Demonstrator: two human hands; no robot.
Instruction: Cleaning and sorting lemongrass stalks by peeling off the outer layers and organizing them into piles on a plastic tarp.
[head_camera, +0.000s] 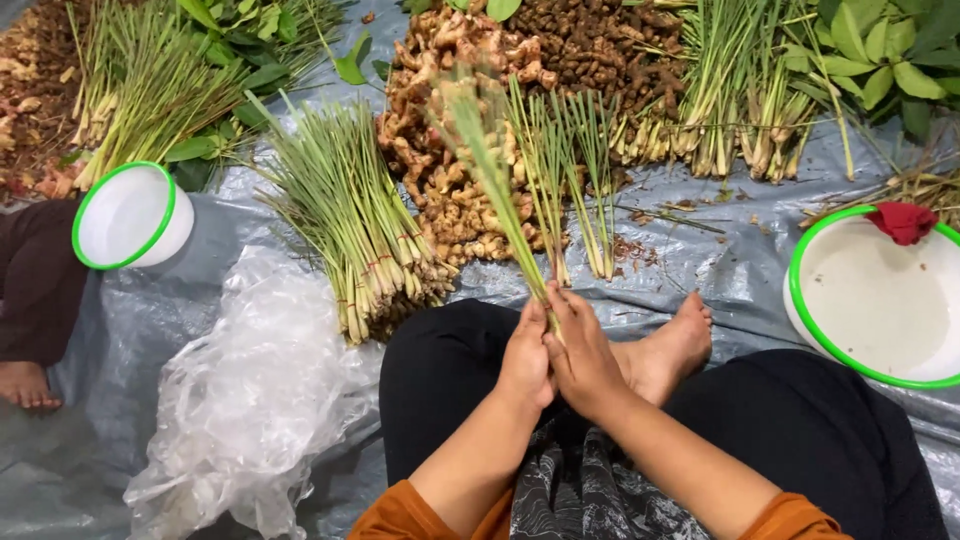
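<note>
Hands pressed together near centre: left hand (527, 358) and right hand (580, 362) both clamp the base of a thin green lemongrass stalk bundle (495, 180), tips blurred, pointing far-left. Loose grip risks stalks slipping onto grey plastic tarp (690, 265).

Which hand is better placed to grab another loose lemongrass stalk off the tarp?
Probably right. Both hands, left hand and right hand, clasp the small green lemongrass bundle, but the loose green lemongrass stalks on the grey plastic tarp lie just ahead on the right hand's side.
</note>
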